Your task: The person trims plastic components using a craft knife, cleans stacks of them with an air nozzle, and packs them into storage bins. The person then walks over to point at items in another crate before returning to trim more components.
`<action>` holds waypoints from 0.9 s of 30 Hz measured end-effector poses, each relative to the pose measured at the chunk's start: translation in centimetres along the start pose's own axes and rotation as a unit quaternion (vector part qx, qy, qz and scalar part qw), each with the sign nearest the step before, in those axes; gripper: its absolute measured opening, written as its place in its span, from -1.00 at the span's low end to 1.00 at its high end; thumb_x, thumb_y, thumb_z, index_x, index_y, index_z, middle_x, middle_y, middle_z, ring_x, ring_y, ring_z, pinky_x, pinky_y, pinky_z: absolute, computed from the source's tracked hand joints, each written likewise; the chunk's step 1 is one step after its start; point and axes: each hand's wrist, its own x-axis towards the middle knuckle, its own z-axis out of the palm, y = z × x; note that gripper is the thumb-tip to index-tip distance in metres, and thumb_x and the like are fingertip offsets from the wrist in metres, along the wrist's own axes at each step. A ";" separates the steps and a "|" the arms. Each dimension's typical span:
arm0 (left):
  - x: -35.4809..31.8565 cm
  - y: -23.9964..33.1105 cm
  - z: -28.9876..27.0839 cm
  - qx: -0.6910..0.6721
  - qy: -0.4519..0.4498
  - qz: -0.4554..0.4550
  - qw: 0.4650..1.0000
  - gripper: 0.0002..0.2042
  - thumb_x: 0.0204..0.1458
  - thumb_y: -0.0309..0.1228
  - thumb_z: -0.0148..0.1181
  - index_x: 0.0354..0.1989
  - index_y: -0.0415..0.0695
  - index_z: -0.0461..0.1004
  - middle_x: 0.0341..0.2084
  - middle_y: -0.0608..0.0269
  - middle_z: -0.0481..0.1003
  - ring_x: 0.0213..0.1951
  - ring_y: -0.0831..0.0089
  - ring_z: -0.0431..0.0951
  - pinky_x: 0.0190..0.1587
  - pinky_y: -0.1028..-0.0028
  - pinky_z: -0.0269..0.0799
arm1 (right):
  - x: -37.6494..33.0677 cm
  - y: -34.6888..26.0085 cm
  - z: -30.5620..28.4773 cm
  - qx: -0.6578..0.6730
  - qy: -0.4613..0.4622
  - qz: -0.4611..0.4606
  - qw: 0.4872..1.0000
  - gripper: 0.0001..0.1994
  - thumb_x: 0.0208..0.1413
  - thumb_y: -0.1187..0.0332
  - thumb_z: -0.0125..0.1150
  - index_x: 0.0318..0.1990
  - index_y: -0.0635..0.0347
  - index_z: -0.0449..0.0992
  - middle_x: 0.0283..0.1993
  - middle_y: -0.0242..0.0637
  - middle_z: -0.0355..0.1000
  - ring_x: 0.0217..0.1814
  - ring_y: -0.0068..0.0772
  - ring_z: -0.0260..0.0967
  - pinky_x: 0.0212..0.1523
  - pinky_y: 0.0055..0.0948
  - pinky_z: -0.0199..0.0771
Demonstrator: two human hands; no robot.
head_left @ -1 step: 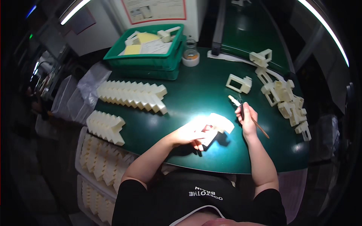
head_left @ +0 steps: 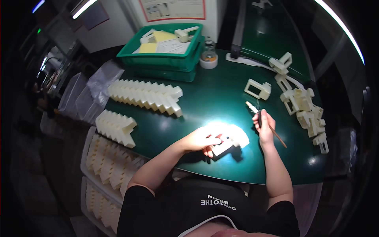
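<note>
Under a bright lamp spot near the front edge of the table, my left hand (head_left: 201, 141) is closed round a cream plastic part (head_left: 239, 139). Glare washes out much of that part. To its right, my right hand (head_left: 266, 125) grips a slim stick-like tool (head_left: 278, 137) with a brown end; a pale, wrapped-looking tip (head_left: 251, 106) and a dark piece stick out past the fingers. The tool's tip is apart from the held part. Just beyond it, a single cream frame-shaped part (head_left: 257, 89) lies on the table.
A pile of cream parts (head_left: 304, 102) lies along the right side. Two neat rows of parts (head_left: 144, 95) (head_left: 115, 127) stand at left. Stacked green crates (head_left: 158, 61), a tape roll (head_left: 208, 63) and a jar are at the back. Bins of parts (head_left: 91, 158) stand lower left.
The whole scene has shifted slightly to the right in the picture. In my left hand the cream part is tilted a little differently, with the thumb over it. My right hand keeps its grip.
</note>
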 end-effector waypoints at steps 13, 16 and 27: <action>-16.9 -11.8 -1.9 -0.074 0.533 0.224 0.813 -0.49 0.10 -0.61 0.07 0.24 -0.25 0.09 -0.10 0.14 0.43 -0.03 0.49 0.44 0.06 0.49 0.36 | -0.4 0.0 0.9 -0.015 0.006 0.053 0.998 -0.62 0.32 0.09 -0.08 -0.43 0.14 0.44 -0.54 -0.50 0.38 -0.61 -0.83 0.16 -0.64 -0.79 0.05; -16.0 -11.4 -2.2 -0.130 0.547 0.232 0.794 -0.45 0.09 -0.65 0.07 0.26 -0.26 0.05 0.03 0.13 0.31 0.05 0.41 0.40 0.03 0.45 0.39 | -0.7 0.4 0.1 -0.027 0.035 0.048 0.998 -0.67 0.31 0.09 -0.06 -0.38 0.12 0.44 -0.53 -0.50 0.39 -0.61 -0.80 0.19 -0.66 -0.77 0.08; -14.2 -10.8 0.3 0.044 0.483 0.329 0.810 -0.90 0.06 -0.65 -0.04 -0.28 -0.18 0.30 -0.36 0.26 0.29 -0.53 0.65 0.24 -0.52 0.66 0.17 | 4.7 -3.9 1.5 -0.395 0.046 -0.305 0.865 -0.69 -0.15 0.42 0.43 -0.21 0.23 0.49 -0.25 -0.26 0.41 -0.29 -0.36 0.42 -0.29 -0.49 0.40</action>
